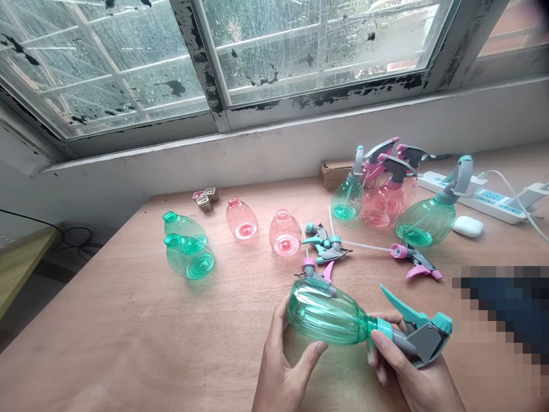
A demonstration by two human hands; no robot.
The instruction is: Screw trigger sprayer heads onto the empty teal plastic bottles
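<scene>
I hold a green plastic spray bottle (326, 315) on its side just above the wooden table (128, 343). My left hand (285, 366) cups the bottle's body from below, thumb against its side. My right hand (407, 366) is wrapped around the neck and the grey and teal trigger head (422, 332) fitted on the bottle. Loose trigger heads (326, 246) with dip tubes lie just beyond the bottle, one pink and grey head (414, 260) to the right.
Two open green bottles (189, 252) and two open pink bottles (261, 226) lie at centre left. Several bottles with sprayers fitted (386, 194) stand at the back right, near a power strip (484, 197), a white case (467, 226) and a cardboard box (334, 171). A blurred patch covers the right edge.
</scene>
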